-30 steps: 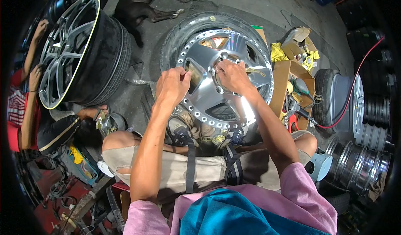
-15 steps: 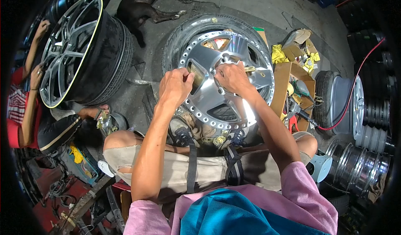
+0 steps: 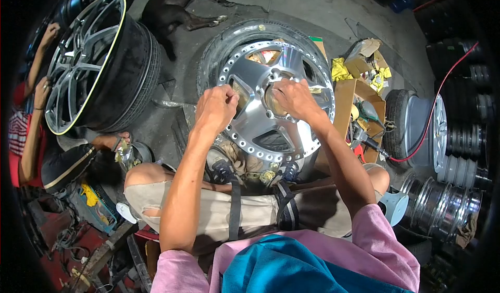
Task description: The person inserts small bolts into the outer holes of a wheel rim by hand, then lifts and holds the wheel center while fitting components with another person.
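A polished, spoked wheel face with a ring of bolt holes around its rim lies tilted on a tyre in front of me. My left hand is closed around its left edge, thumb uppermost, beside a spoke opening. Over the right side of the hub hole, my right hand has its fingers bent and pressed together against the metal. Whatever they hold, if anything, is hidden underneath. The left part of the hub hole shows beside the fingers.
An open cardboard box with tools stands at the right, near yellow wrappers. A red hose crosses stacked rims. At the left, a person's hand touches another wheel. A dark dog lies beyond.
My right hand has shifted rightward across the hub, uncovering more of the centre hole. My left hand keeps its place on the wheel face. The whole view has shifted slightly.
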Action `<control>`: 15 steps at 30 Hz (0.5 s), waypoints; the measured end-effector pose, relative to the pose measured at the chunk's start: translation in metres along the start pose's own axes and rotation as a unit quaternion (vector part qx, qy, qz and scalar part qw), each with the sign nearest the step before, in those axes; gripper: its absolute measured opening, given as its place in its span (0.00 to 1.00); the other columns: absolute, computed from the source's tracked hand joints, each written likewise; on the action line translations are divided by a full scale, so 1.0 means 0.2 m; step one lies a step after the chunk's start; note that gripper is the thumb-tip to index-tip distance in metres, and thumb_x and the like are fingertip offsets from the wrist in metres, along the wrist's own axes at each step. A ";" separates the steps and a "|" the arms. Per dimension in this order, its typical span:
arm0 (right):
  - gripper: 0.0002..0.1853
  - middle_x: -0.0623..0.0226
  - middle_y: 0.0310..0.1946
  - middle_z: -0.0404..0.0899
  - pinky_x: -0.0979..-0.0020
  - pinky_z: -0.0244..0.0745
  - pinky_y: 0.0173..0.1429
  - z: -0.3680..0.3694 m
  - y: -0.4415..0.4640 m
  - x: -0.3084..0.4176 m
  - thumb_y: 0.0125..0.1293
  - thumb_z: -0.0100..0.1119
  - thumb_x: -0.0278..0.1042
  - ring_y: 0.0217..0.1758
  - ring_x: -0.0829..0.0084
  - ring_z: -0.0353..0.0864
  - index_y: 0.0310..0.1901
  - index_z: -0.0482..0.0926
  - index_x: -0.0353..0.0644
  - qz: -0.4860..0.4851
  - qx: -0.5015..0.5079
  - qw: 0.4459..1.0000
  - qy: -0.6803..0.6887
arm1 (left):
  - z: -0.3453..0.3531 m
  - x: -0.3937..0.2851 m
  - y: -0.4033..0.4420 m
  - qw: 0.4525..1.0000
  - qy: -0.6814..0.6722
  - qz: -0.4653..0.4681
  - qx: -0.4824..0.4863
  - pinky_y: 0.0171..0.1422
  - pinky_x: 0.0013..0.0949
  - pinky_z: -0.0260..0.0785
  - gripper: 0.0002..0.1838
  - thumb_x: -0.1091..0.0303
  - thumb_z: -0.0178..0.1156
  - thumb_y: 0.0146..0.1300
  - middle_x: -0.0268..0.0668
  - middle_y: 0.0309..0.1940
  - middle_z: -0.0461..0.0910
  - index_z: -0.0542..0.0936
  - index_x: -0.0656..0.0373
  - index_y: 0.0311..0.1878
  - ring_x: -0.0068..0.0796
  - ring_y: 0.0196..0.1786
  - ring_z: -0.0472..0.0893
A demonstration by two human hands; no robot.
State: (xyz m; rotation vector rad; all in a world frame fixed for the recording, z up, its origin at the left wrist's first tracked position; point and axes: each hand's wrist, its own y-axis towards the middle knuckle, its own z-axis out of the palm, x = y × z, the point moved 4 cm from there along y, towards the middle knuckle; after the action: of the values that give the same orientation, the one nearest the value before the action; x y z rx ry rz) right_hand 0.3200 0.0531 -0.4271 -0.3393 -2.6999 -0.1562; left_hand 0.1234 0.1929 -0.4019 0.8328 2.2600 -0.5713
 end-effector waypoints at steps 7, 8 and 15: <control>0.13 0.57 0.43 0.82 0.53 0.68 0.56 -0.12 -0.03 0.05 0.74 0.52 0.36 0.50 0.54 0.82 0.50 0.85 0.44 0.017 0.043 0.999 -0.012 | -0.03 -0.05 -0.01 0.999 0.029 -0.012 0.033 0.43 0.39 0.76 0.12 0.62 0.67 0.67 0.45 0.26 0.85 0.86 0.65 0.39 0.38 0.31 0.85; 0.14 0.56 0.42 0.81 0.53 0.70 0.57 -0.17 -0.05 0.05 0.73 0.52 0.34 0.51 0.53 0.81 0.52 0.85 0.44 0.029 0.047 0.998 0.004 | -0.01 -0.06 -0.01 0.998 -0.013 -0.005 0.055 0.42 0.36 0.75 0.13 0.61 0.68 0.67 0.42 0.25 0.85 0.87 0.64 0.39 0.33 0.30 0.84; 0.26 0.65 0.34 0.78 0.66 0.76 0.51 -0.43 -0.43 0.24 0.73 0.59 0.28 0.42 0.72 0.80 0.72 0.72 0.43 0.096 0.146 0.936 0.306 | 0.21 -0.32 -0.22 0.921 -0.261 0.052 0.285 0.44 0.25 0.74 0.22 0.54 0.74 0.66 0.33 0.39 0.86 0.86 0.65 0.49 0.16 0.39 0.80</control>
State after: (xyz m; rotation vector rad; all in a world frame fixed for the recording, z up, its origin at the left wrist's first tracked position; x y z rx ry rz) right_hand 0.2889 -0.0343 -0.3347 -0.3847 -2.0202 0.1734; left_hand 0.1483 0.1121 -0.3796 0.9255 1.5610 -1.2693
